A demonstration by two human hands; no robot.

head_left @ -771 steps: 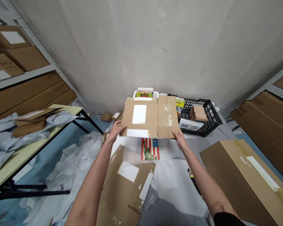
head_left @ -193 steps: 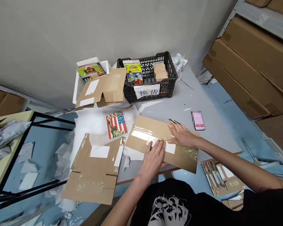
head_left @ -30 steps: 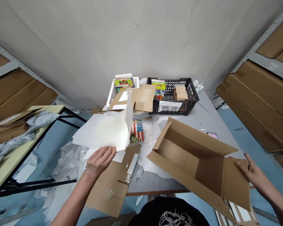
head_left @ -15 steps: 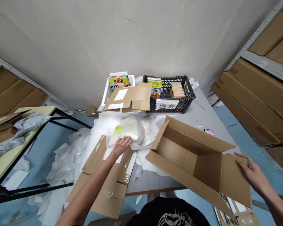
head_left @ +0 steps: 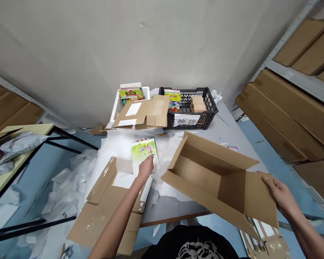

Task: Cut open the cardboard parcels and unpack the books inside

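Note:
My left hand reaches over the grey table and its fingers close on the near edge of a thin booklet with a green cover, which lies on white foam sheets. My right hand grips the near end flap of a large open cardboard box that rests tilted on the table's front edge, its inside bare. A flattened cardboard box lies under my left forearm.
At the back stand a black plastic crate with booklets and a white bin, with folded cardboard leaning across them. A phone lies beyond the box. Shelves of brown cartons flank the right. White wrapping litters the floor at left.
The left hand dropped the white foam sheet it was lifting and came down on the green-covered booklet. The right hand keeps its hold on the open box's flap.

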